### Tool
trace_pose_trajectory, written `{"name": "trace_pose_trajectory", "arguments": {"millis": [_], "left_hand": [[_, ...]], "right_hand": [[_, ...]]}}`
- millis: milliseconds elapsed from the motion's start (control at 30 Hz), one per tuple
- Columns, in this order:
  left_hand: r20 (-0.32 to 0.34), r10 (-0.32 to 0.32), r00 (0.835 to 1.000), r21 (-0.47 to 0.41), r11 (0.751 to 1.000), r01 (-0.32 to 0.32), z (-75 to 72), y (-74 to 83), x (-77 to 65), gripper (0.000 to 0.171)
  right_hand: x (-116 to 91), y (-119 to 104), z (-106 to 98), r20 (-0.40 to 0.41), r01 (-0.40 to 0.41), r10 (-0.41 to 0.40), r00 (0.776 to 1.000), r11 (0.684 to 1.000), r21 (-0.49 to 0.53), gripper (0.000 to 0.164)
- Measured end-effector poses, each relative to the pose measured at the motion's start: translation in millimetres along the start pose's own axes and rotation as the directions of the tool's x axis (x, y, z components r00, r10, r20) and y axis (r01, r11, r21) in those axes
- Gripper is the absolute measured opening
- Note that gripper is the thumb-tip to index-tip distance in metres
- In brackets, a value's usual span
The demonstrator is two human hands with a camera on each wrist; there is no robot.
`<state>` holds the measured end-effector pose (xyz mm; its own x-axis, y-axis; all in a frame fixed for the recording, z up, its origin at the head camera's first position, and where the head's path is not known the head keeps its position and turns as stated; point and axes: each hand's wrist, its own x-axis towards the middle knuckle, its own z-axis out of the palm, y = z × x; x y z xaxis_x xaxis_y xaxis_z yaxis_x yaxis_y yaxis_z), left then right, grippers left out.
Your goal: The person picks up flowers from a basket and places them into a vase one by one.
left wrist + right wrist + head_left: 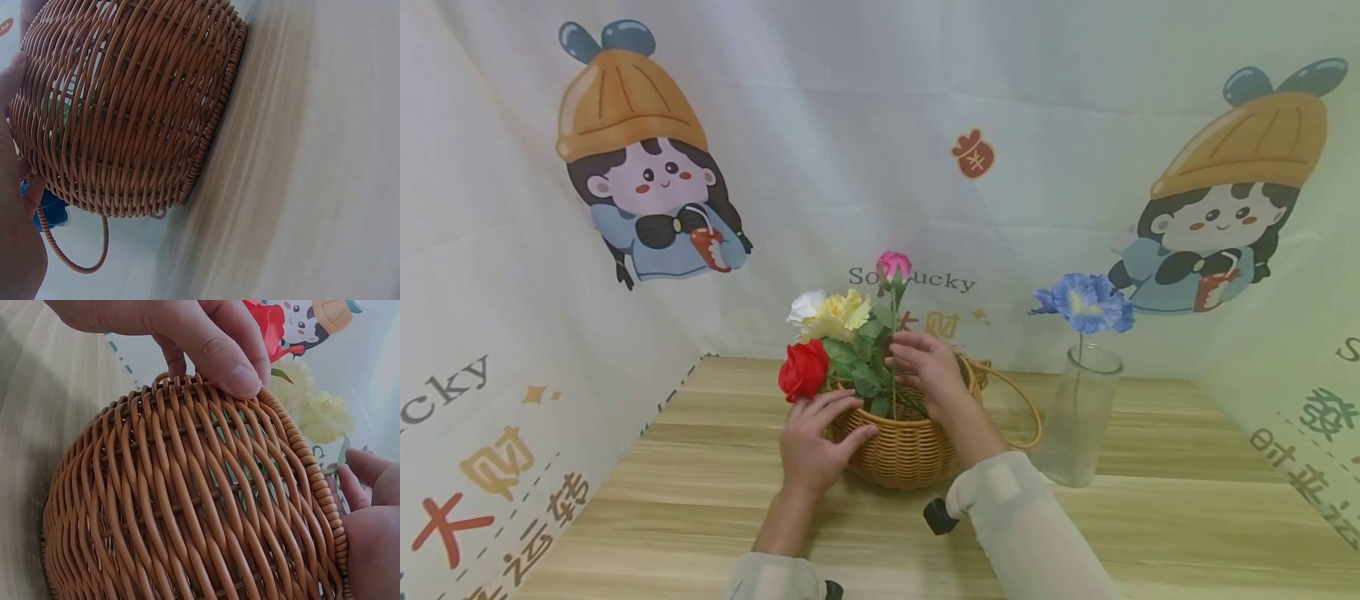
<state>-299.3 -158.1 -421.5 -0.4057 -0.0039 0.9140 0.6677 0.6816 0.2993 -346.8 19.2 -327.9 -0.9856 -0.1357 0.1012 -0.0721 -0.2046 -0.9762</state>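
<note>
A round brown wicker basket (898, 454) holds a red rose (803, 371), a yellow flower (841, 315), a white flower (806, 307) and an upright pink rose (895, 266) with a long stem. My left hand (820, 437) holds the basket's left side below the red rose. Its thumb lies against the outer wall near the rim, plain in the right wrist view. Above the basket's right rim, my right hand (931, 375) has its fingers loosely extended, fingertips right at the pink rose's stem. Part of the right hand (375, 531) shows beyond the rim in the right wrist view.
Right of the basket stands a clear glass vase (1078, 425) with a blue flower (1086, 302). The basket's looped handle (1037, 417) hangs out toward it. A printed cloth (820, 167) rises behind and beside the wooden table (700, 500).
</note>
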Motion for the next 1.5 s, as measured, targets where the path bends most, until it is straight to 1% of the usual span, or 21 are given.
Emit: {"name": "trace_pose_trajectory", "arguments": {"millis": [233,567,767,967,1133,1267,1500], "left_hand": [[0.000,0.001,1.000,-0.001,1.000,-0.001,0.7,0.0,0.4,0.044],[0.010,-0.017,1.000,0.002,1.000,0.017,-0.2,0.5,0.0,0.046],[0.009,-0.018,1.000,0.001,1.000,0.018,-0.4,0.9,0.3,0.046],[0.009,-0.021,1.000,-0.006,1.000,0.021,-0.6,0.9,0.5,0.048],[-0.002,-0.007,1.000,-0.007,1.000,0.007,-0.8,0.8,0.4,0.047],[-0.006,0.007,1.000,0.004,1.000,-0.007,-0.6,0.5,0.7,0.046],[-0.014,0.010,1.000,0.000,1.000,-0.010,0.8,-0.7,-0.2,0.045]], "right_hand": [[-0.1,2.4,-1.1,0.018,0.050,-0.050,0.999,0.999,0.021,0.027],[-1.2,2.8,-1.7,0.017,0.088,-0.089,0.996,0.995,0.044,0.023],[-1.5,1.9,-1.4,0.016,0.089,-0.090,0.996,0.996,0.029,0.024],[-2.2,0.6,0.0,0.007,0.084,-0.084,0.996,0.996,0.030,0.018],[-2.4,1.7,1.0,-0.011,0.105,-0.105,0.994,0.994,-0.001,0.016],[-1.9,2.8,1.0,-0.021,0.118,-0.119,0.993,0.993,-0.025,0.016],[-1.9,3.2,0.1,-0.016,0.109,-0.110,0.994,0.994,-0.016,0.022]]}}
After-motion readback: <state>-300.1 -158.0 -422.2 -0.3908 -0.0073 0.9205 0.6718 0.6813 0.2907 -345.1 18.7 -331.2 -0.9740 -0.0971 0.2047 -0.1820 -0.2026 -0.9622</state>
